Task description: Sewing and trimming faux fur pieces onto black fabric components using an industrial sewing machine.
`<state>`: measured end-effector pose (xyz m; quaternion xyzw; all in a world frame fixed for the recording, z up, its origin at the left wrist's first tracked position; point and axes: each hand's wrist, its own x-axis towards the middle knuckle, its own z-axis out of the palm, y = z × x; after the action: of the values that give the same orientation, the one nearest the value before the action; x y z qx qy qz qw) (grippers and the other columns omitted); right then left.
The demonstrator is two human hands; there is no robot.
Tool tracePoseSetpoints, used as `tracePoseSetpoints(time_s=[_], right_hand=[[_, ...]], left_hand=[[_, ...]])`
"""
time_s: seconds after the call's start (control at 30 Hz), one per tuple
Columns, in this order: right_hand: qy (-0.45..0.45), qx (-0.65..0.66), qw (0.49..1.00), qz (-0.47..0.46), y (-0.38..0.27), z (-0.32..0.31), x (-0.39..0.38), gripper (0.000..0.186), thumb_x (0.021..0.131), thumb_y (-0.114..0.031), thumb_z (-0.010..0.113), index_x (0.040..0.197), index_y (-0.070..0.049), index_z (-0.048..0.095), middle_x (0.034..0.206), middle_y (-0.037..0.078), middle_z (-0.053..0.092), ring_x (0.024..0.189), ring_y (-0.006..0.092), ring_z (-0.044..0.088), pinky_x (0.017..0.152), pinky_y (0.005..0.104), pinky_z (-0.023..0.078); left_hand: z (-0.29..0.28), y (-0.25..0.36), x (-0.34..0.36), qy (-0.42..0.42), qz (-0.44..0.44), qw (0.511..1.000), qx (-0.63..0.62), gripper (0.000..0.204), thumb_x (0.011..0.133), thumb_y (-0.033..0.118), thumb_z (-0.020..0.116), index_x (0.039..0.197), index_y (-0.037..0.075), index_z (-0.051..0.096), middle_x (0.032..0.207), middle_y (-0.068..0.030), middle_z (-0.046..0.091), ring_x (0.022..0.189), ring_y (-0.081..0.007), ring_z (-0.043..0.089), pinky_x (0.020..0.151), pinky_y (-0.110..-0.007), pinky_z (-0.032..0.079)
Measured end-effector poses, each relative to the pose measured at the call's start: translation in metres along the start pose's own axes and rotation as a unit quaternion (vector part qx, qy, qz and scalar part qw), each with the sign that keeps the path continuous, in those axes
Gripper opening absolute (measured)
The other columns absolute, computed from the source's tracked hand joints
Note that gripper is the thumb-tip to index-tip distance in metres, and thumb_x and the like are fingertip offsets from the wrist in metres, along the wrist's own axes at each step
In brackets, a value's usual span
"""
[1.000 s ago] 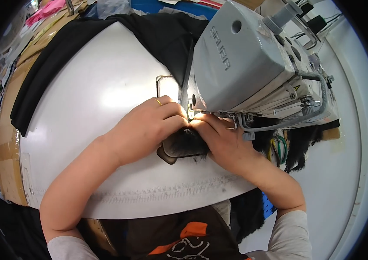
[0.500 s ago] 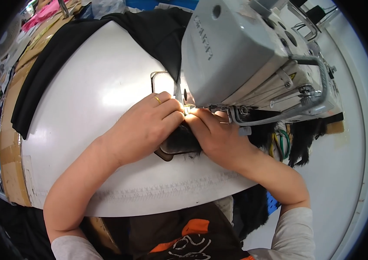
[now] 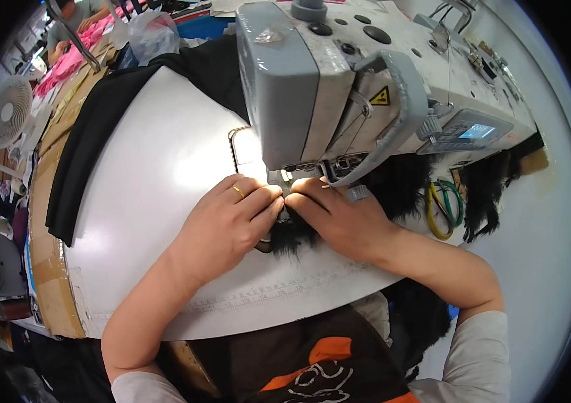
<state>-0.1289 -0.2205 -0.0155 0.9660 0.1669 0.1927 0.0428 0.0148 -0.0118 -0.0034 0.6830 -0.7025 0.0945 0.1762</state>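
Observation:
My left hand (image 3: 228, 221), with a gold ring on one finger, has its fingers pinched together just in front of the sewing machine's (image 3: 279, 87) needle area. My right hand (image 3: 346, 218) faces it, its fingertips almost touching the left ones. Both pinch the edge of a black furry piece (image 3: 292, 238) that hangs toward me below the fingertips. How much of the edge lies between the fingers is hidden. The lit presser-foot area (image 3: 285, 176) is just beyond the fingertips, partly covered by the machine head.
Black cloth (image 3: 97, 134) lies along the table's far left edge. Yellow- and green-handled scissors (image 3: 443, 208) sit at right beside more black fur (image 3: 400, 185). A cardboard strip (image 3: 50, 282) borders the white table (image 3: 131, 201). A fan (image 3: 9, 111) and another person (image 3: 74, 27) are at far left.
The view has tilted up, showing more of the machine and the room. Both hands have drawn slightly toward me from the needle area, still pinching, and the furry edge hangs lower.

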Motion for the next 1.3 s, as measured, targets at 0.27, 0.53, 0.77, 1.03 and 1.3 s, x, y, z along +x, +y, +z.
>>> tracePoseSetpoints(time_s=[0.27, 0.53, 0.77, 1.03, 1.3], right_hand=[[-0.079, 0.079, 0.993, 0.029, -0.011, -0.013, -0.005, 0.046, 0.094, -0.015, 0.060, 0.137, 0.002, 0.061, 0.134, 0.020, 0.065, 0.098, 0.0288, 0.074, 0.097, 0.0497, 0.055], [-0.047, 0.080, 0.996, 0.011, -0.008, -0.011, -0.007, 0.046, 0.092, -0.014, 0.061, 0.134, 0.005, 0.065, 0.133, 0.023, 0.067, 0.105, 0.0381, 0.073, 0.100, 0.0510, 0.054], [-0.055, -0.045, 0.997, 0.020, -0.016, -0.014, -0.001, 0.031, 0.082, -0.018, 0.068, 0.102, 0.004, 0.077, 0.106, 0.014, 0.072, 0.108, 0.0324, 0.064, 0.088, 0.0421, 0.053], [-0.003, -0.060, 0.998, 0.000, 0.003, -0.003, 0.000, 0.020, 0.079, -0.017, 0.069, 0.092, -0.005, 0.079, 0.102, 0.007, 0.070, 0.112, 0.0284, 0.059, 0.091, 0.0409, 0.050], [-0.051, 0.120, 0.990, 0.052, 0.017, 0.020, -0.007, 0.023, 0.096, -0.018, 0.063, 0.117, -0.009, 0.069, 0.106, 0.010, 0.072, 0.104, 0.0318, 0.068, 0.086, 0.0470, 0.053]], left_hand=[[-0.006, 0.009, 0.000, 0.022, -0.052, 0.996, -0.062, 0.042, 0.080, 0.010, 0.082, 0.120, -0.001, 0.073, 0.121, -0.0123, 0.071, 0.105, -0.0311, 0.068, 0.098, -0.045, 0.057], [0.000, 0.012, -0.002, 0.026, -0.060, 0.996, -0.058, 0.041, 0.084, 0.019, 0.086, 0.117, -0.002, 0.074, 0.120, -0.0133, 0.071, 0.103, -0.0323, 0.069, 0.093, -0.044, 0.058], [0.008, 0.010, 0.005, 0.066, -0.061, 0.996, -0.028, 0.039, 0.085, 0.016, 0.085, 0.116, -0.003, 0.072, 0.112, -0.0129, 0.068, 0.092, -0.0322, 0.067, 0.085, -0.043, 0.058], [0.019, 0.000, 0.009, 0.071, -0.104, 0.992, -0.018, 0.033, 0.087, 0.015, 0.084, 0.115, 0.001, 0.074, 0.089, -0.0084, 0.065, 0.081, -0.0300, 0.063, 0.075, -0.042, 0.055], [0.013, -0.003, 0.003, 0.046, -0.073, 0.996, -0.030, 0.023, 0.089, 0.015, 0.081, 0.105, 0.001, 0.073, 0.095, -0.0065, 0.063, 0.086, -0.0246, 0.065, 0.085, -0.038, 0.056]])
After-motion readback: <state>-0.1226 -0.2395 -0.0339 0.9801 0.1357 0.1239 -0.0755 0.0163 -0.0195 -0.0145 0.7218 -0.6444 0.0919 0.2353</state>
